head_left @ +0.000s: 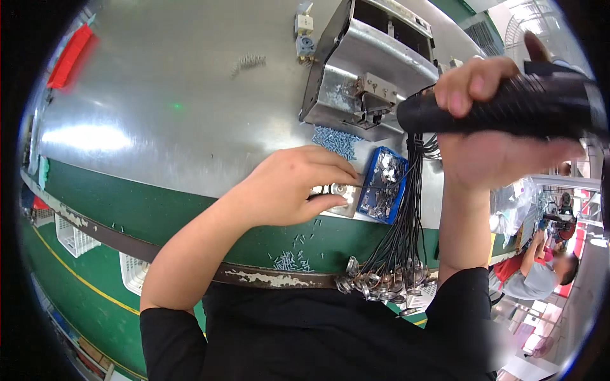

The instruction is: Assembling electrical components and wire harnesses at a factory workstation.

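Observation:
My left hand (289, 184) is closed at the table's front edge, thumb and fingers around a small shiny metal part (343, 190). The fingers hide most of that part. A thin dark line runs from it toward a blue tray (401, 202) of small metal pieces, just to the right. Raised at the right, my right hand (476, 127) grips a thick black cylinder with a ridged grip, which looks like an electric screwdriver (508, 105). Its tip cannot be made out. Beneath it hangs a bundle of black cables (410, 209) with round metal ends (387, 282) at the edge.
Blue-grey screws (335, 141) lie heaped below a metal box-shaped fixture (356, 82). More screws (292, 261) are scattered on the green strip. A spring (249, 61) lies on the metal table (159, 140); a red bin (71, 57) stands far left. Another person (540, 273) sits at right.

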The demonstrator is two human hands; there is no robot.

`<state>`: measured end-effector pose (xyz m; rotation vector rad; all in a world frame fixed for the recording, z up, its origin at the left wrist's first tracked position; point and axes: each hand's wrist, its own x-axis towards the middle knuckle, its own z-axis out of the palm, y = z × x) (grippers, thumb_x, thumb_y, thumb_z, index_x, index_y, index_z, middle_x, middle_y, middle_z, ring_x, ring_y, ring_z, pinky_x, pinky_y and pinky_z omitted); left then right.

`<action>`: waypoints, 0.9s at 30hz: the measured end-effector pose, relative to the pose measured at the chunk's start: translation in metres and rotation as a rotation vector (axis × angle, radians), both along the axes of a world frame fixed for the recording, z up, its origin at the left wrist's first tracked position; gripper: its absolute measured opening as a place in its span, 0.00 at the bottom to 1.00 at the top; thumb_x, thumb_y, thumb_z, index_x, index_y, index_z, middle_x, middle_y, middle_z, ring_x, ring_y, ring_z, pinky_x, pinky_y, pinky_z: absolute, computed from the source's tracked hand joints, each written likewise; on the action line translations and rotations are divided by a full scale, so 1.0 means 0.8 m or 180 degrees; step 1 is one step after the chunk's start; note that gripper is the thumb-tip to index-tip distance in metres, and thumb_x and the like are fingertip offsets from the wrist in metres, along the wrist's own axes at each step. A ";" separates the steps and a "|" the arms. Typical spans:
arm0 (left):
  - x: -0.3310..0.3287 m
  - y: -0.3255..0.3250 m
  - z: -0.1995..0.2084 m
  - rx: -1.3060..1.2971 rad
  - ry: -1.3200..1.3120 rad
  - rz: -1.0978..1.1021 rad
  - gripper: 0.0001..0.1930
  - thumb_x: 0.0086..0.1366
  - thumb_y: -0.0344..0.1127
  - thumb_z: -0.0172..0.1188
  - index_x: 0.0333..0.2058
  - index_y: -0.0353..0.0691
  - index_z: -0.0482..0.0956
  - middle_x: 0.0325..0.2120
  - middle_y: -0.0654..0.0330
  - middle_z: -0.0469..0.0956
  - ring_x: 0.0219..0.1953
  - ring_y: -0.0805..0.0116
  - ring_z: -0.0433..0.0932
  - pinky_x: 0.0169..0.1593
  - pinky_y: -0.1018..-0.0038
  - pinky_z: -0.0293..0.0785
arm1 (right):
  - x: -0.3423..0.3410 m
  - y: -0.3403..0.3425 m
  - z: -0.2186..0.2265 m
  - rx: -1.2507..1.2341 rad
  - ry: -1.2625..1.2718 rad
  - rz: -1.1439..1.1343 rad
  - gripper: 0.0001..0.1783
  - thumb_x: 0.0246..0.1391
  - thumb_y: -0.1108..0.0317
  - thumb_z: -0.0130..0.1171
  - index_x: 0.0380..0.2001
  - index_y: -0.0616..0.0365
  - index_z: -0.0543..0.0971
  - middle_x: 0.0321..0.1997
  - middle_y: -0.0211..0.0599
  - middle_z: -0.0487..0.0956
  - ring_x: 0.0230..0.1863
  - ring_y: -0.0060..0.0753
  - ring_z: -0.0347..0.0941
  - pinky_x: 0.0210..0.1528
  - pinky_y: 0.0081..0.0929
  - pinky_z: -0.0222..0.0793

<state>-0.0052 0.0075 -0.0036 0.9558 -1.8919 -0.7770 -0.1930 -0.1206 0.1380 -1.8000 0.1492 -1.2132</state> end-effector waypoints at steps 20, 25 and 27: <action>0.003 -0.002 0.001 0.0209 -0.0004 -0.0039 0.13 0.61 0.35 0.70 0.45 0.41 0.87 0.49 0.60 0.86 0.51 0.54 0.83 0.54 0.61 0.80 | 0.024 -0.049 -0.042 0.0818 -0.0569 0.0057 0.66 0.47 0.06 0.38 0.66 0.56 0.66 0.29 0.36 0.73 0.26 0.33 0.70 0.33 0.36 0.69; 0.003 -0.003 0.002 0.0207 -0.0018 -0.0026 0.13 0.61 0.35 0.70 0.45 0.41 0.87 0.50 0.60 0.86 0.51 0.55 0.83 0.54 0.61 0.80 | 0.026 -0.049 -0.039 0.0867 -0.0511 0.0023 0.65 0.49 0.07 0.38 0.65 0.57 0.66 0.29 0.36 0.73 0.26 0.33 0.70 0.33 0.37 0.69; 0.003 -0.003 0.003 0.0229 -0.0007 -0.0048 0.14 0.61 0.35 0.70 0.45 0.41 0.86 0.50 0.61 0.86 0.51 0.55 0.83 0.54 0.61 0.80 | 0.027 -0.048 -0.039 0.0966 -0.0546 0.0043 0.64 0.49 0.07 0.38 0.65 0.57 0.66 0.29 0.36 0.73 0.25 0.34 0.70 0.33 0.37 0.69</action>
